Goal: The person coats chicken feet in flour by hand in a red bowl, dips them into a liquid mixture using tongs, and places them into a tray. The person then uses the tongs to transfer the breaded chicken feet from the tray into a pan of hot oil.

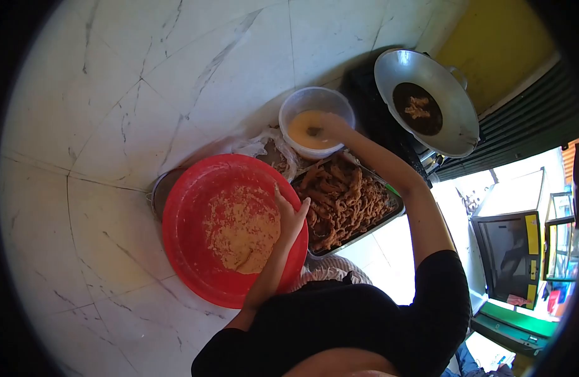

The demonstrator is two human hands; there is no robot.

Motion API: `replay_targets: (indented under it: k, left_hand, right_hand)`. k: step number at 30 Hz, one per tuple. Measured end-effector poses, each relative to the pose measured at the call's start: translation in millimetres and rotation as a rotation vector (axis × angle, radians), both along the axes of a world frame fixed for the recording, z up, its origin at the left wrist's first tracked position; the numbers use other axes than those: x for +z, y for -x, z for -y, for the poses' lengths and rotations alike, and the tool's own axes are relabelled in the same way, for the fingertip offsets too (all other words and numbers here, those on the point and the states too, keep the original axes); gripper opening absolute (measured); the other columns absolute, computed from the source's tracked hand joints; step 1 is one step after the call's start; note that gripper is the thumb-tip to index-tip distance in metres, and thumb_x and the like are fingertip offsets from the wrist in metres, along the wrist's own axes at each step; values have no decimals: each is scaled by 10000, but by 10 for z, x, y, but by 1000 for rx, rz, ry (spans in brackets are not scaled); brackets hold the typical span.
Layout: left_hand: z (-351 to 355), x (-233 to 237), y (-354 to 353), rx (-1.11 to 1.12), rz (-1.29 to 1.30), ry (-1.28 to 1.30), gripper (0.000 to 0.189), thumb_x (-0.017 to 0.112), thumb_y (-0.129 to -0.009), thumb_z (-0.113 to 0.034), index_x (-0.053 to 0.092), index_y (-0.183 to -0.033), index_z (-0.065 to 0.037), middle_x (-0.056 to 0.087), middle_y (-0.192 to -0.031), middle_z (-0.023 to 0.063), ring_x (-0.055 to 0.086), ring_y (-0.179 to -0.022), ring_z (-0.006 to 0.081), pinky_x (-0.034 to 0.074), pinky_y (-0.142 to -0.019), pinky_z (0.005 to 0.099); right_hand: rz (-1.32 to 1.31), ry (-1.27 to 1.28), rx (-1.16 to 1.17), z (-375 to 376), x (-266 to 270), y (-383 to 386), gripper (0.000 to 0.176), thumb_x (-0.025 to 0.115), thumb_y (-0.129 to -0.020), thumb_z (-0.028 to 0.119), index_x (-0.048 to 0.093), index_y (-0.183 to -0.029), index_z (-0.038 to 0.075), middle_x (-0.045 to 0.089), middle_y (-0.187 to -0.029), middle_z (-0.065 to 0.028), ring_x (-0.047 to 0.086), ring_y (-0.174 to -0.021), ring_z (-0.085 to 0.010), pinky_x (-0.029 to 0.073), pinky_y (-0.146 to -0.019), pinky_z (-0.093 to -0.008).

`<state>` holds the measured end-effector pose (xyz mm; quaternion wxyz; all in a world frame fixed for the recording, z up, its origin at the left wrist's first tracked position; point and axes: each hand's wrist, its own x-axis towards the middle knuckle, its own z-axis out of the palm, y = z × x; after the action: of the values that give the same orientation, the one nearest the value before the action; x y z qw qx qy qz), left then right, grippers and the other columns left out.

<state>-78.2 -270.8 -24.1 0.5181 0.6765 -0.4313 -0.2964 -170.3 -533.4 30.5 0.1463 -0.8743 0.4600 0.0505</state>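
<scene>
My left hand (291, 218) lies at the right inner side of a red basin (182, 232), thumb apart from the stretched fingers. Pale, crumbly flour (239, 229) covers the basin's bottom. My right hand (332, 127) reaches into a clear plastic tub (296, 103) of yellow liquid (300, 129). Its fingers are closed around a small dark thing at the liquid's surface, whose kind I cannot make out. Below the tub, a metal tray (395, 204) is heaped with brown fried pieces (340, 201).
At the upper right, a wok (456, 119) on a black stove holds dark oil (428, 94) with a fried piece (417, 108) in it. A crumpled plastic bag (255, 146) lies between basin and tub. Marbled tile wall (132, 119) runs behind. A glass-fronted cabinet (503, 251) stands far right.
</scene>
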Motion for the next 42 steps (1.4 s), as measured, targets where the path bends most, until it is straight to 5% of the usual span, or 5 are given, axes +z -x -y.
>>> replay_targets:
  k: [5,16,26,32,42]
  left_hand:
    - [30,0,10,15,29,-1,839,612,-776,-255,61,-1299,101,108,-1355,262,124,-1271,349,117,-1041,394]
    - [17,-19,30,39,-30,21,824,608,-781,-253,71,-1304,88,135,-1343,254,144,-1265,342,132,-1037,394]
    - [11,-36,19,37,-8,50,822,615,-776,-253,84,-1300,90,135,-1340,258,149,-1259,345,140,-1032,402]
    - [12,-82,23,56,10,39,832,623,-770,-259,82,-1302,83,141,-1340,248,150,-1259,337,137,-1031,401]
    - [19,-46,14,34,-38,33,843,627,-765,-250,68,-1311,66,123,-1350,235,128,-1268,328,130,-1035,392]
  right_hand:
    - [-13,-48,21,86,102,61,353,716,-549,258,655,-822,42,613,-795,-167,591,-762,-313,474,-682,-393]
    - [474,103,-66,-346,932,461,411,660,-589,274,637,-938,58,610,-780,-179,592,-753,-313,474,-725,-378]
    - [147,54,17,-41,84,31,334,692,-573,241,646,-848,56,618,-783,-156,600,-781,-300,485,-721,-380]
    - [33,-40,10,-62,103,-5,367,726,-552,218,632,-857,37,610,-863,-168,595,-843,-287,491,-734,-374]
    - [505,151,-72,-458,819,432,389,673,-597,289,641,-915,66,608,-743,-186,599,-720,-314,481,-690,-386]
